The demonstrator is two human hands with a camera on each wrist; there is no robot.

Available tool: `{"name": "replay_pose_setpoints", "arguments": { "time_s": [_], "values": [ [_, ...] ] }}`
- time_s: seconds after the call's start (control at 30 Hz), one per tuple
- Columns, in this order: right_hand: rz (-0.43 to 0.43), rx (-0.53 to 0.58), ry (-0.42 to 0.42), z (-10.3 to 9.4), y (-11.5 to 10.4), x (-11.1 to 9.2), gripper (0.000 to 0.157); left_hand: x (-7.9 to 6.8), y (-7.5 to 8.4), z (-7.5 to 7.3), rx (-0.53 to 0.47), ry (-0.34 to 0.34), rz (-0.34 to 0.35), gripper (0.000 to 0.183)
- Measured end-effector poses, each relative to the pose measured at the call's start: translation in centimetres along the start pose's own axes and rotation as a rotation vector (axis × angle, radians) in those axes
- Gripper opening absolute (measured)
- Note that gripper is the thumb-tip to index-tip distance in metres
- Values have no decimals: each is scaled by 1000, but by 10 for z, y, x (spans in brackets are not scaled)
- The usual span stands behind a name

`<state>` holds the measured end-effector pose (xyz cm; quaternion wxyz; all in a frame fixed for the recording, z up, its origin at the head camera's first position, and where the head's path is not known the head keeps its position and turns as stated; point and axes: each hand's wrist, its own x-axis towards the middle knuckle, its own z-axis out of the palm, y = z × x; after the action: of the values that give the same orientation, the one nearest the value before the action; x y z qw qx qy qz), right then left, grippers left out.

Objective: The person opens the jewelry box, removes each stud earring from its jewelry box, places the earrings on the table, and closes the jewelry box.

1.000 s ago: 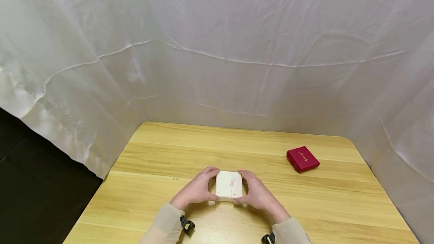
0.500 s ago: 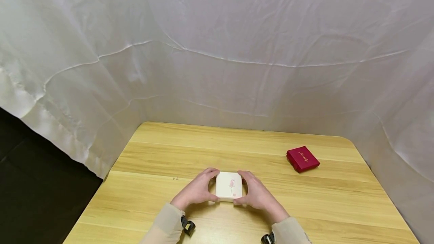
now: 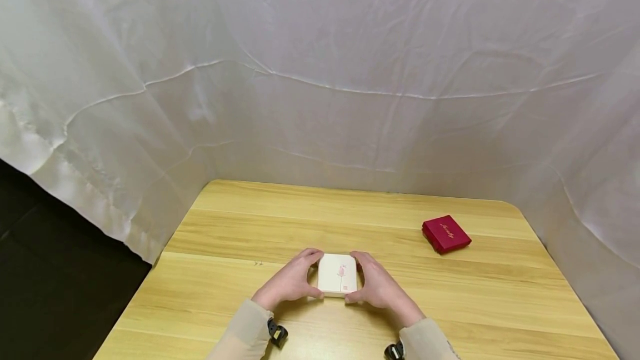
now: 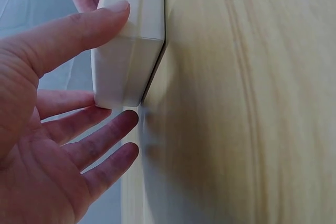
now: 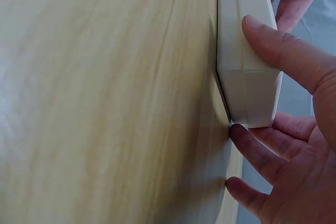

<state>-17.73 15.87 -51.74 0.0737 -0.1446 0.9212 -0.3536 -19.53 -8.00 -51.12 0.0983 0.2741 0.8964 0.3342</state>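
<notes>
A small white box [image 3: 337,273] with rounded corners and a pink flower print on its lid lies on the wooden table in front of me. My left hand [image 3: 292,279] grips its left side, thumb at the near face and fingers toward the far corner. The right hand [image 3: 381,286] holds the right side in the same way. In the left wrist view, the thumb presses the side of the white box [image 4: 128,69] and the lower fingers spread near the tabletop. A seam runs around the white box [image 5: 247,40] in the right wrist view. Its inside is hidden.
A dark red box [image 3: 446,234] with gold lettering lies at the back right of the wooden table [image 3: 240,221]. Two tiny thin items [image 3: 258,263], too small to identify, lie left of the hands. Pale curtains [image 3: 350,115] hang around the table's back and sides.
Both hands stay on the white box in almost the same place. Its top face looks very slightly lower than one second ago. The dark red box has not moved.
</notes>
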Motion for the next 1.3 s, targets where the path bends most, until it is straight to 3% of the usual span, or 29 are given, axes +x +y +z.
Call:
{"name": "replay_pose_setpoints", "arguments": {
  "time_s": [0.4,0.77,1.0,1.3],
  "values": [
    [-25,45,-7,-2,-4,-6,101,-3,1,0,-14,-9,-2,89],
    [21,85,56,-8,-12,-16,61,-10,10,1,-58,81,-37,56],
    [21,90,69,-4,-8,-15,61,-9,11,5,-51,93,-43,46],
    [49,149,47,-3,-8,-13,60,-7,12,7,-106,80,-44,50]
  ]
}}
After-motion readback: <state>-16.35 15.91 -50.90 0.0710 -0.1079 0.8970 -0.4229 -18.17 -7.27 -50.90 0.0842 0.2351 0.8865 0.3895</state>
